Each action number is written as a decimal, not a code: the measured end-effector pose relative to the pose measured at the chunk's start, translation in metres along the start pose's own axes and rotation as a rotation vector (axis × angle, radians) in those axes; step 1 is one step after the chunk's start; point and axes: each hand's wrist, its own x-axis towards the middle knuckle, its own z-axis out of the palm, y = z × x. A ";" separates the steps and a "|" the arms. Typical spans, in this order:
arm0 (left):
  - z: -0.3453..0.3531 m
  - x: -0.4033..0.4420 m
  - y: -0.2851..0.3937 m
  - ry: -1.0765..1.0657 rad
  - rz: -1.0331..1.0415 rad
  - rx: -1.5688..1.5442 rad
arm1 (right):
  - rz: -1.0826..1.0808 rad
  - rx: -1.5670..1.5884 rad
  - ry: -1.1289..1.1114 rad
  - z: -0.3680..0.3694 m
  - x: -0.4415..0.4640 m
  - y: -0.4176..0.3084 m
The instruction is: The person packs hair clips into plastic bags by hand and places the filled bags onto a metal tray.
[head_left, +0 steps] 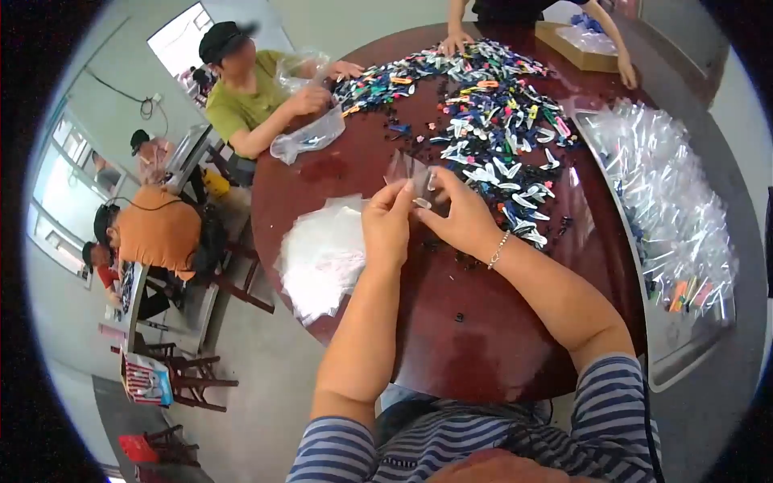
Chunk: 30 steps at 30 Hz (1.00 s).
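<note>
My left hand (388, 223) pinches a small clear plastic bag (407, 167) between thumb and fingers, above the near part of the round table. Close against it, my right hand (463, 216) has its fingers curled by the bag's edge. A small pale piece, which looks like a white hair clip (423, 203), shows at my right thumb tip; the fingers partly hide it. Beside my left wrist lies a fanned stack of flat clear bags (322, 262). Beyond my right hand spreads a pile of hair clips (507, 121) in white, black, blue and other colours.
The dark red table (475, 354) is round. On the right stands a metal tray (668, 354) heaped with filled clear bags (668, 193). A co-worker in green (250, 97) handles a plastic bag across the left edge. Another person's hand (456, 42) touches the pile near a cardboard box (576, 48).
</note>
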 end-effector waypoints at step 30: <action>-0.002 0.005 0.003 -0.060 -0.116 -0.128 | 0.169 0.447 -0.048 -0.002 0.009 0.018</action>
